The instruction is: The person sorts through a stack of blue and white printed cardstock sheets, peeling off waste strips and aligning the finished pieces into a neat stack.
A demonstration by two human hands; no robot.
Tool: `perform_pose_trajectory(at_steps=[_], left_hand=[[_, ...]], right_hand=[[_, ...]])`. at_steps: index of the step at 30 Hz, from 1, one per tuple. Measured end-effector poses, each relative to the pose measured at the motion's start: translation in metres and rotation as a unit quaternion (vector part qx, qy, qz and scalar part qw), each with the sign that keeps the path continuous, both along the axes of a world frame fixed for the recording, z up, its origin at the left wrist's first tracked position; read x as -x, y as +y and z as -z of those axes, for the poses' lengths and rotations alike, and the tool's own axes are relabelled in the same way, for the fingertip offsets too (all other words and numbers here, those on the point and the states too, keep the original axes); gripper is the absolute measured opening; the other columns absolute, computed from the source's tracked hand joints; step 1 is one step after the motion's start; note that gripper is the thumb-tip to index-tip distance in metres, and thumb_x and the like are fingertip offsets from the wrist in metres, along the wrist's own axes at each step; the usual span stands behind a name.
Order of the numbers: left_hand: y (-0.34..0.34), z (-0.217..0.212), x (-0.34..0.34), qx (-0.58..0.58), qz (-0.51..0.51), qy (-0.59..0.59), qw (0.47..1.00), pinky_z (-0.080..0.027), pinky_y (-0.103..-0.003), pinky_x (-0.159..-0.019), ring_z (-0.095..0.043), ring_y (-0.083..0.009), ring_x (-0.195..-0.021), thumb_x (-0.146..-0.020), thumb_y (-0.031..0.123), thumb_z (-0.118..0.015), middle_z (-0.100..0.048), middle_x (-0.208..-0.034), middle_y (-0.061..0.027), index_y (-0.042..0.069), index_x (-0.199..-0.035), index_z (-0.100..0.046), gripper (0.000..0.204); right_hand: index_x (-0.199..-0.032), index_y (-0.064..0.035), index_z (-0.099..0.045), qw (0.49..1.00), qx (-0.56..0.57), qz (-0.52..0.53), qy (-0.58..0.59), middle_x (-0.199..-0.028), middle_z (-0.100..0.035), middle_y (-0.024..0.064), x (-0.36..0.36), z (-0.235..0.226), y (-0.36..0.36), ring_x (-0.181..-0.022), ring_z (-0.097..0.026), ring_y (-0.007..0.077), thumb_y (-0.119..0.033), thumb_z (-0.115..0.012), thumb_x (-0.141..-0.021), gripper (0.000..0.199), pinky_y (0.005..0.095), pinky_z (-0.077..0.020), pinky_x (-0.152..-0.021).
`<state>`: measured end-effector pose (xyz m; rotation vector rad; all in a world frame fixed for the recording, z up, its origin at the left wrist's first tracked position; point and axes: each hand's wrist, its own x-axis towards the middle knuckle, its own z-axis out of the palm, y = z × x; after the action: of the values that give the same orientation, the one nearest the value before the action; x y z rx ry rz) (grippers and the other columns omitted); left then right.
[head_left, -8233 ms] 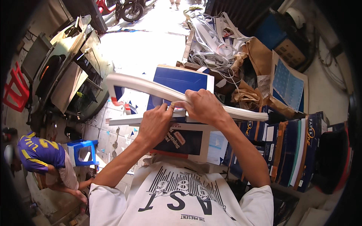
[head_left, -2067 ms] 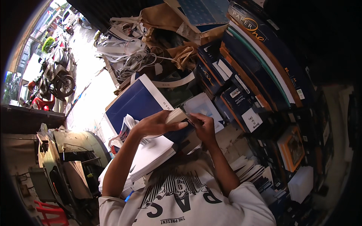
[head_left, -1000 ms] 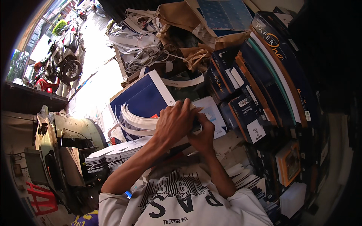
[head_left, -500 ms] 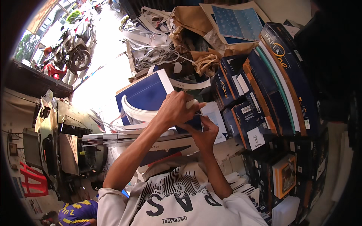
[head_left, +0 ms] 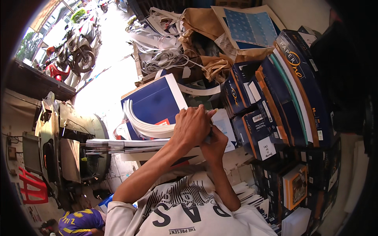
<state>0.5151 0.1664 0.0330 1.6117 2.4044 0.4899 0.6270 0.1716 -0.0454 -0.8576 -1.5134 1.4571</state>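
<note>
A curved bundle of white paper strips (head_left: 145, 125) sweeps in from the left and runs under my left hand (head_left: 191, 126), whose fingers are curled around its end. A pale tip shows past those fingers. Pressed close below, my right hand (head_left: 214, 142) is closed, with its fingers bent inward; whatever it grips is mostly hidden between the hands. Below the curve, a flat stack of long paper strips (head_left: 118, 144) reaches left from my left wrist. Behind the bundle lies a dark blue carton (head_left: 151, 100) with a white edge.
Blue paper-ream boxes (head_left: 291, 90) are stacked at the right. A heap of paper trimmings (head_left: 157, 47) and crumpled brown paper (head_left: 216, 67) fills the back. Machinery (head_left: 71, 149) stands left, near a person in a purple shirt (head_left: 80, 222). Parked motorcycles (head_left: 80, 47) are outside.
Both hands have come closer together, with my left hand lower and slightly right. The dark blue piece seen between them is now covered. The curved strips have shifted down a little.
</note>
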Motion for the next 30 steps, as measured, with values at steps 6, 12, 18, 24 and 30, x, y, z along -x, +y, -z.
perform_pose_trajectory(at_steps=[6, 12, 18, 24, 30], left_hand=[[0.007, 0.003, 0.025, 0.089, 0.010, -0.044, 0.995, -0.049, -0.043, -0.057, -0.063, -0.0366, -0.055, -0.093, 0.046, -0.062, -0.054, -0.049, -0.0185, -0.004, -0.066, -0.063, 0.056], [-0.024, -0.028, 0.052, 0.154, 0.102, -0.070, 0.980, -0.044, -0.043, -0.051, -0.055, -0.0286, -0.046, -0.096, 0.051, -0.055, -0.053, -0.047, -0.0138, 0.001, -0.069, -0.066, 0.058], [-0.050, 0.007, 0.043, 0.023, -0.034, -0.038, 0.998, -0.043, -0.045, -0.049, -0.053, -0.0390, -0.045, -0.100, 0.041, -0.051, -0.051, -0.048, -0.0197, -0.003, -0.067, -0.063, 0.057], [-0.044, 0.020, 0.037, 0.016, -0.094, -0.104, 0.990, -0.044, -0.046, -0.050, -0.054, -0.0389, -0.044, -0.101, 0.039, -0.049, -0.050, -0.049, -0.0225, -0.007, -0.066, -0.064, 0.060], [-0.056, 0.018, 0.036, -0.014, -0.136, -0.178, 0.974, -0.045, -0.042, -0.050, -0.055, -0.0306, -0.041, -0.101, 0.041, -0.049, -0.054, -0.048, -0.0176, -0.008, -0.077, -0.068, 0.058]], right_hand=[[-0.105, 0.0040, -0.066, 0.997, -0.067, -0.003, -0.047, -0.095, -0.067, 0.0047, -0.008, -0.014, 0.001, -0.084, -0.062, 0.0110, 0.000, -0.082, -0.072, 0.036, 0.0248, -0.0488, -0.075], [-0.105, 0.0026, -0.063, 0.997, -0.053, -0.051, -0.032, -0.097, -0.069, 0.0100, -0.011, 0.002, 0.018, -0.088, -0.065, 0.0166, -0.011, -0.084, -0.075, 0.039, 0.0282, -0.0504, -0.079], [-0.098, 0.0017, -0.065, 0.995, 0.001, -0.059, -0.081, -0.092, -0.070, 0.0141, 0.010, -0.027, 0.014, -0.086, -0.066, 0.0211, -0.030, -0.078, -0.085, 0.037, 0.0358, -0.0500, -0.078], [-0.093, 0.0019, -0.066, 0.987, -0.092, 0.122, -0.053, -0.084, -0.067, 0.0106, 0.018, 0.005, -0.011, -0.077, -0.064, 0.0214, -0.028, -0.078, -0.084, 0.034, 0.0345, -0.0502, -0.074], [-0.089, 0.0018, -0.067, 0.990, -0.014, 0.129, -0.047, -0.080, -0.069, 0.0112, 0.031, -0.003, -0.005, -0.078, -0.065, 0.0207, -0.028, -0.080, -0.083, 0.033, 0.0324, -0.0502, -0.073]])
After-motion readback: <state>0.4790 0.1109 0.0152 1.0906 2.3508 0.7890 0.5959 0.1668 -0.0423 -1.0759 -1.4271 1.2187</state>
